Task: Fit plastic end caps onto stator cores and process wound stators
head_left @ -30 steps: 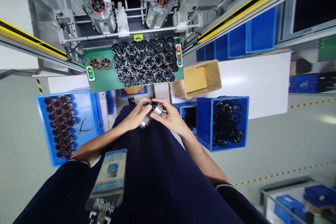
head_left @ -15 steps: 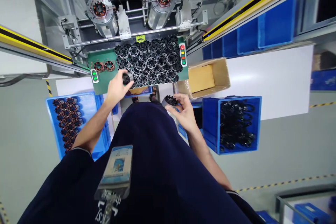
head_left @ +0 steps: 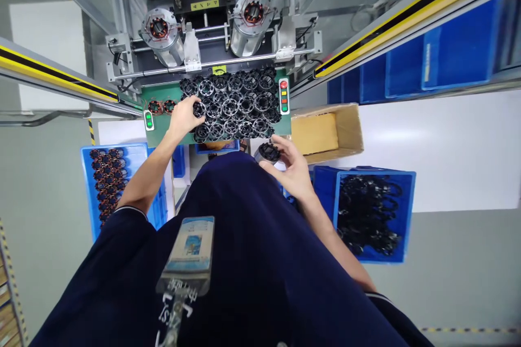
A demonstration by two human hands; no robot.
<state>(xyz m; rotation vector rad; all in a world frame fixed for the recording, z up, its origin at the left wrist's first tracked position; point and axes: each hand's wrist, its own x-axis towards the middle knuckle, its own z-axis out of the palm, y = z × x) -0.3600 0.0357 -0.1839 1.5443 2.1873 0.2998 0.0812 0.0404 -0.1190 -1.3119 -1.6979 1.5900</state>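
My left hand (head_left: pixel 184 117) reaches over the green work surface (head_left: pixel 163 135) and its fingers close on a black stator ring (head_left: pixel 198 109) at the left edge of a dense cluster of stator rings (head_left: pixel 236 105). Closer to my body, my right hand (head_left: pixel 291 165) grips a metal cylinder with a black ring on top (head_left: pixel 268 153). Two copper-wound stators (head_left: pixel 161 106) lie on the green surface left of my left hand.
A winding machine with two silver fixtures (head_left: pixel 161 32) stands behind the bench. A blue tray of wound stators (head_left: pixel 106 176) sits at the left. A cardboard box (head_left: pixel 325 130) and a blue crate of black rings (head_left: pixel 368 214) are at the right. Button boxes (head_left: pixel 284 96) flank the cluster.
My hands, together on one part a second ago, have separated. The left hand went forward to the ring cluster; the right stays near my body with the cylinder.
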